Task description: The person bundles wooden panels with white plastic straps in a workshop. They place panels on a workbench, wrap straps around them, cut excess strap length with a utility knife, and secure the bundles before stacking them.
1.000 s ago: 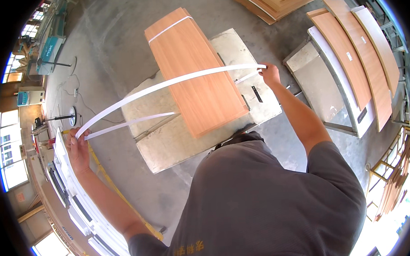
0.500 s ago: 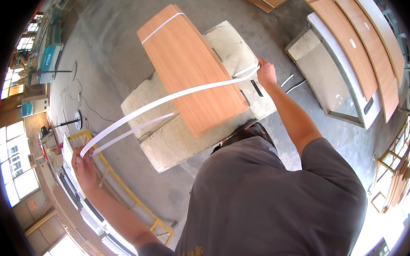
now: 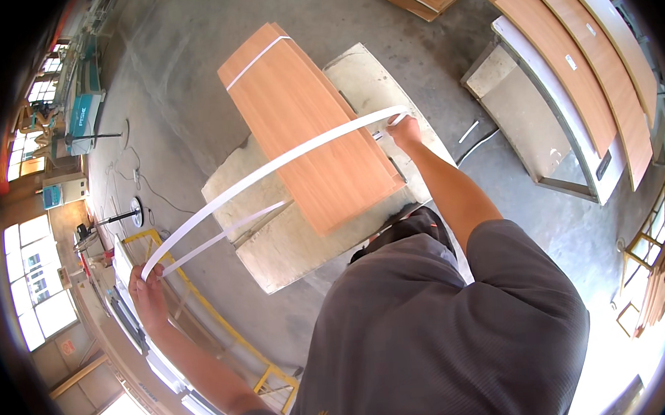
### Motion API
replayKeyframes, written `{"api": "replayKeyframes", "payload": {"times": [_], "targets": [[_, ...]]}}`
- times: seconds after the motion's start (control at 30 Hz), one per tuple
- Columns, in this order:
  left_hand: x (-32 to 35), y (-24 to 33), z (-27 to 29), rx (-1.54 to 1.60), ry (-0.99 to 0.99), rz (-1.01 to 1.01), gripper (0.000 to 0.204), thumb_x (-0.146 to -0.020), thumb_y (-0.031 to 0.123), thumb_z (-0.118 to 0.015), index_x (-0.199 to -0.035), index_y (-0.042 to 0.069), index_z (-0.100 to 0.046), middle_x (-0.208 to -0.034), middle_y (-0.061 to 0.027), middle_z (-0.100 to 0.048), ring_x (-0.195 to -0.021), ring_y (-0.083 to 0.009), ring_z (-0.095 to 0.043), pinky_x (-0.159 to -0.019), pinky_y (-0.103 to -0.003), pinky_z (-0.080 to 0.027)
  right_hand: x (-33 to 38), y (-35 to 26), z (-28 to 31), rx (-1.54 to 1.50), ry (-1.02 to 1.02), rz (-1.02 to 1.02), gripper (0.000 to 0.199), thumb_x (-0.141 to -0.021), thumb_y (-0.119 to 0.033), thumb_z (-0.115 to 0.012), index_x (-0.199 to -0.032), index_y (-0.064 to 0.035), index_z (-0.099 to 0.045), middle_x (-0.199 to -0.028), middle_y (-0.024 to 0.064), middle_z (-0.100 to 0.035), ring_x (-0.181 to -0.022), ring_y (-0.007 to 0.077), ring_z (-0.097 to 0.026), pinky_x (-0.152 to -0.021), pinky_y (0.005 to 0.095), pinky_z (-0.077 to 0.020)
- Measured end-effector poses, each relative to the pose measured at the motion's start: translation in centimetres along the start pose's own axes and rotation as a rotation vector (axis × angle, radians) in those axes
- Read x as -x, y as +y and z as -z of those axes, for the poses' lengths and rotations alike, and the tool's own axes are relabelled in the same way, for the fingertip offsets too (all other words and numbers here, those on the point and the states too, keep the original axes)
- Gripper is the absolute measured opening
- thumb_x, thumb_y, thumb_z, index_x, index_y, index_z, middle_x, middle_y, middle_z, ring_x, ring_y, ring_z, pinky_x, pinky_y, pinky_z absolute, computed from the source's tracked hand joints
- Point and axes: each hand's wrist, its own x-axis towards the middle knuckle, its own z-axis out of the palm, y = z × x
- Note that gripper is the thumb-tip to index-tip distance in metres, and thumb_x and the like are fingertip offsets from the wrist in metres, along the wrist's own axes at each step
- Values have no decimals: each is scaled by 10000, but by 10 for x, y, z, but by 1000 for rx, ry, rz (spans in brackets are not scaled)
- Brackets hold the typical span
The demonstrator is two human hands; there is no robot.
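A stack of brown wood-grain boards (image 3: 291, 98) lies on a pale, worn platform (image 3: 360, 69) ahead of me. One white strap (image 3: 259, 61) is bound round the stack's far end. A second white plastic strapping band (image 3: 271, 165) arches across the near part, lifted off the top board. My left hand (image 3: 149, 293), out to the left beyond the platform, is closed on the band's looped side. From that hand a lower length runs back to the platform beside the boards. My right hand (image 3: 405, 130) pinches the band's other end, right of the stack.
On the right stands a metal-framed stand (image 3: 525, 114) with curved-looking brown panels (image 3: 556, 57) leaning on it. A yellow frame (image 3: 234, 330) is at lower left, near a pole with a round disc (image 3: 137, 211). Cables lie on the floor; more boards (image 3: 420, 0) lie at the back.
My right hand has moved left, toward the stack, and the band now bows higher over the boards. My left hand stays closed on it, slightly lower in view. The whole view has shifted a little.
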Motion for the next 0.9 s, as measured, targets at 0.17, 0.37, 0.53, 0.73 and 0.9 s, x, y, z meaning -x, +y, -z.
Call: {"api": "replayKeyframes", "payload": {"times": [0.17, 0.37, 0.53, 0.73, 0.9], "targets": [[8, -4, 1, -2, 43, 29, 536, -851, 504, -716, -1065, 31, -582, -973, -65, -598, -918, -173, -529, -933, -361, -389, 9, -22, -7, 376, 51, 170, 139, -859, -114, -519, -916, -121, -646, -862, 145, -684, -856, 344, -681, -740, 444, -545], [11, -1, -6, -21, 1, 39, 515, -851, 511, -712, -1005, 40, -571, -997, -71, -606, -926, -166, -541, -936, -348, -398, 19, -8, -27, 248, -66, 77, 140, -856, -157, -550, -913, -162, -678, -902, 143, -691, -873, 352, -676, -765, 437, -546], [-4, 4, -17, -43, -36, 26, 502, -849, 527, -704, -961, 56, -570, -972, -67, -603, -930, -164, -537, -926, -340, -381, -3, 24, -59, -90, -153, -171, 153, -819, -198, -649, -950, -161, -719, -990, 177, -694, -952, 343, -674, -823, 435, -540], [0, -9, -20, -6, -50, 23, 503, -760, 467, -807, -982, 75, -583, -900, -25, -579, -921, -167, -533, -914, -332, -386, 12, -15, -30, 34, -52, -129, 196, -775, -159, -718, -956, -84, -723, -940, 156, -721, -897, 319, -697, -791, 409, -549], [-14, -4, -26, -103, -103, 1, 387, -756, 261, -840, -961, 52, -587, -986, -62, -618, -957, -185, -560, -887, -328, -416, 19, 10, -23, -71, 0, 84, 264, -793, -70, -647, -1053, -51, -689, -979, 125, -724, -866, 237, -701, -778, 347, -550]]}}
